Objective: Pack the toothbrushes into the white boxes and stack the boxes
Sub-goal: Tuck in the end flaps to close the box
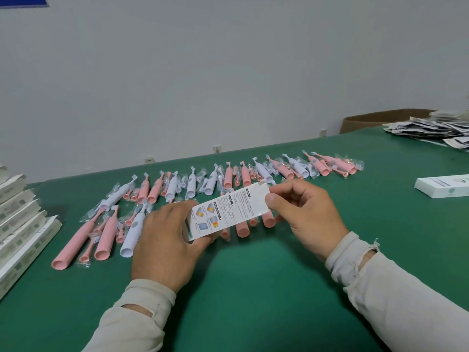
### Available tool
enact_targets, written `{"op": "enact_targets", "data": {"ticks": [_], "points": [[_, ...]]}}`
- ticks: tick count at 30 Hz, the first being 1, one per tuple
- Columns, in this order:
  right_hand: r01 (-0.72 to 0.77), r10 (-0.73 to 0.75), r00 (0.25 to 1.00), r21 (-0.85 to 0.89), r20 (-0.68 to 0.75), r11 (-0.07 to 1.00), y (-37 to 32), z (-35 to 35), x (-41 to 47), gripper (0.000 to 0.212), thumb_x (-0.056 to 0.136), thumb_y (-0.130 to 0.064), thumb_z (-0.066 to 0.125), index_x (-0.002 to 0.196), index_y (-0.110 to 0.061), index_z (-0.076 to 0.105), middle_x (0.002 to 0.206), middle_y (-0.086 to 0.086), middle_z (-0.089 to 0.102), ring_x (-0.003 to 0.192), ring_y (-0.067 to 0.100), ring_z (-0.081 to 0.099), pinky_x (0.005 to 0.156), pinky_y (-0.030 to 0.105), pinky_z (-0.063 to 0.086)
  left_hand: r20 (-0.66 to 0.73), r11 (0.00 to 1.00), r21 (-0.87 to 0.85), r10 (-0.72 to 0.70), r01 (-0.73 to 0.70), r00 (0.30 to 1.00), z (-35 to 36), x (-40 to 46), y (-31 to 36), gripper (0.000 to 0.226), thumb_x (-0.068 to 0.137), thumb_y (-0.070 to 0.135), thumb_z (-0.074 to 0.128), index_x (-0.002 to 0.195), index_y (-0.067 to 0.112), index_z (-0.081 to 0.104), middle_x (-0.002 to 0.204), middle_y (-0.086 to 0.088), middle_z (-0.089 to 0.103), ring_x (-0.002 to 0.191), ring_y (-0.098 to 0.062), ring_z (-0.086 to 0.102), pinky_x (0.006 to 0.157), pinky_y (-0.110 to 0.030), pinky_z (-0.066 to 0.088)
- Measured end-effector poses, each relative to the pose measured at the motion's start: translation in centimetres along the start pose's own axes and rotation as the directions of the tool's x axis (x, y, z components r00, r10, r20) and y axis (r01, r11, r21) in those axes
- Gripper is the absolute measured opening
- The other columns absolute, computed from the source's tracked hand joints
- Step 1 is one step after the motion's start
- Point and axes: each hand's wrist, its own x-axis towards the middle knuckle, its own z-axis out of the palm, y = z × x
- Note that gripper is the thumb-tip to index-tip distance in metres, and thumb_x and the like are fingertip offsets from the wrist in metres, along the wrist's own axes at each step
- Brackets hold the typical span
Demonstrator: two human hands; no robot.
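Both hands up over the green table (253,288), sharing one white box (229,212) printed with text and small diagrams. Left hand (165,246) curled round the near, lower end, fingers tucked beneath; right hand (302,214) pinching the far, upper end, thumb on the printed face just below the small end flap. Box held off the table, tilted, directly above the near row of pink and white electric toothbrushes (157,194) in clear bags.

Likely trouble from here: end flap creasing or tearing under too hard a pinch; box slipping from a loose grip and scattering the bagged brushes below; a brush bag snagging at the mouth on the way in.

Stack of white boxes (17,224) at the left edge, cut off by the frame, count unclear. Another boxed pack (441,186) lying well apart on the right, partly cropped. Pile of printed leaflets (431,128) far right, wording unreadable, with a brown carton (368,120) behind. Impossible to tell whether the held box is empty or filled, or whether its near end is closed, being hidden under the left hand.
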Motion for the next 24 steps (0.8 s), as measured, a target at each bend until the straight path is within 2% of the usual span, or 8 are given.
{"op": "enact_targets", "data": {"ticks": [4,7,10,12,15,19,22,24], "points": [[0.018,-0.015,0.996,-0.026,0.083,0.999,-0.1,0.1,-0.3,0.006,0.090,-0.022,0.073,0.091,-0.025,0.078,0.088,0.003,0.076,0.068,0.015,0.065,0.064,0.034,0.057,0.012,1.000,0.014,-0.004,0.003,1.000,-0.2,-0.1,0.4,0.057,0.071,0.057,0.068,0.123,0.036,0.060,0.113,0.014,0.060,0.107,-0.016,0.049,0.082,-0.034,0.041],[0.037,-0.031,0.994,-0.055,0.100,0.998,-0.1,0.8,-0.7,0.019,0.085,-0.024,0.072,0.104,-0.024,0.073,0.096,-0.006,0.076,0.072,0.013,0.066,0.068,0.026,0.054,0.005,1.000,0.010,-0.010,0.010,1.000,-0.2,-0.2,0.5,0.059,0.074,0.054,0.075,0.126,0.035,0.057,0.116,0.014,0.059,0.109,-0.018,0.051,0.084,-0.037,0.046],[-0.045,0.052,0.998,0.140,-0.046,0.989,0.1,1.5,-0.4,0.021,0.091,-0.004,0.067,0.105,-0.019,0.066,0.098,0.003,0.075,0.069,0.018,0.068,0.062,0.027,0.054,0.040,0.999,-0.035,0.039,-0.037,0.998,0.1,-0.3,0.5,0.069,0.077,0.043,0.077,0.139,0.030,0.048,0.131,0.011,0.053,0.119,-0.015,0.047,0.097,-0.037,0.044],[-0.101,0.143,0.973,0.225,-0.181,0.969,0.0,1.1,0.1,0.023,0.093,-0.002,0.064,0.109,-0.017,0.061,0.091,0.010,0.073,0.065,0.017,0.067,0.059,0.026,0.055,0.090,0.993,-0.089,0.081,-0.073,0.993,0.5,-0.5,0.7,0.069,0.081,0.033,0.074,0.143,0.028,0.044,0.137,0.010,0.050,0.123,-0.010,0.044,0.104,-0.033,0.040],[-0.233,0.315,0.935,0.386,-0.162,0.892,-0.1,0.4,0.1,0.022,0.094,-0.011,0.066,0.115,-0.014,0.059,0.088,0.013,0.073,0.067,0.015,0.068,0.063,0.025,0.056,0.070,0.983,-0.160,0.101,-0.088,0.992,1.1,-0.7,1.2,0.066,0.081,0.037,0.075,0.139,0.030,0.044,0.128,0.017,0.050,0.109,0.003,0.040,0.095,-0.026,0.040],[-0.368,0.358,0.930,0.180,0.086,0.912,-0.3,3.7,-1.7,0.014,0.096,-0.022,0.065,0.105,-0.012,0.068,0.089,0.008,0.077,0.062,0.010,0.064,0.051,0.021,0.049,-0.018,0.940,-0.301,0.162,-0.160,0.987,1.6,-1.2,3.1,0.063,0.074,0.056,0.070,0.129,0.035,0.047,0.111,0.034,0.045,0.101,0.013,0.042,0.083,-0.009,0.039],[-0.331,0.328,0.944,0.125,0.048,0.935,-0.8,4.9,-2.2,0.014,0.094,-0.024,0.065,0.103,-0.014,0.069,0.089,0.003,0.078,0.054,0.007,0.058,0.043,0.019,0.043,-0.020,0.906,-0.351,0.246,-0.237,0.969,1.7,-1.5,3.9,0.066,0.072,0.060,0.067,0.130,0.043,0.041,0.116,0.043,0.040,0.112,0.017,0.043,0.089,-0.003,0.036],[-0.329,0.340,0.936,0.115,-0.088,0.937,-1.5,3.2,-1.7,0.017,0.094,-0.028,0.065,0.105,-0.015,0.065,0.083,0.002,0.077,0.050,0.009,0.055,0.039,0.020,0.041,0.028,0.898,-0.356,0.285,-0.257,0.958,1.9,-1.7,3.6,0.068,0.072,0.061,0.068,0.133,0.041,0.043,0.124,0.039,0.042,0.114,0.008,0.047,0.097,-0.014,0.038]]}}
